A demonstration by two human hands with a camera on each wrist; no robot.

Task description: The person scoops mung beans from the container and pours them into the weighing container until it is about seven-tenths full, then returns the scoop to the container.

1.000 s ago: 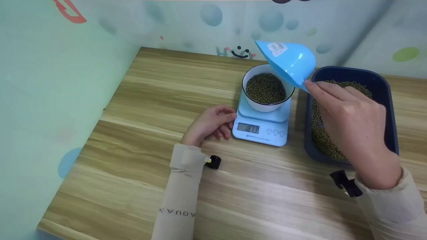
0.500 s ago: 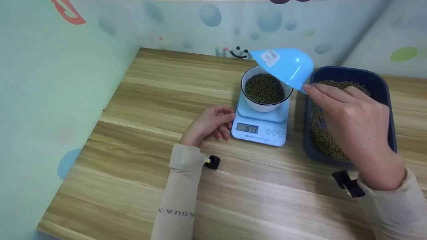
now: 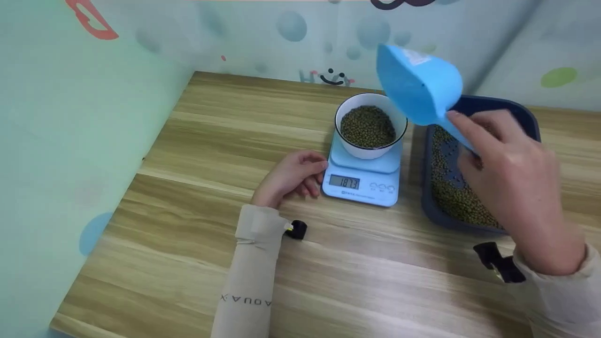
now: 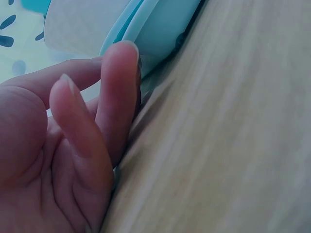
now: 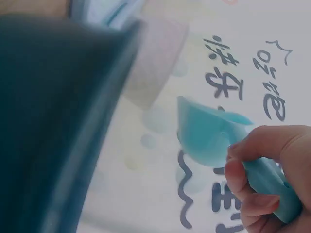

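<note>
My right hand (image 3: 516,173) grips the handle of a light blue scoop (image 3: 443,87), raised at the right side of a white bowl (image 3: 366,153). The scoop's hollow faces left, with one small dark speck inside; in the right wrist view the scoop (image 5: 204,138) looks bare. Small green beans (image 3: 368,126) partly fill the dark-rimmed bowl, which sits on a pale blue kitchen scale (image 3: 357,193) reading 1873, any decimal point too small to make out. My left hand (image 3: 293,176) rests on the table with loosely bent fingers, fingertips right at the scale's left edge.
To the right of the scale stands a dark blue basin (image 3: 427,206) with more beans (image 3: 460,202) over its bottom, partly hidden by my right hand. A patterned wall (image 3: 263,37) closes off the table's back; a pale green wall (image 3: 70,141) runs along the left.
The scoop first dips slightly toward the bowl, then lifts and moves right, turning its hollow into view. My right hand shifts right with it. The left hand stays beside the scale.
</note>
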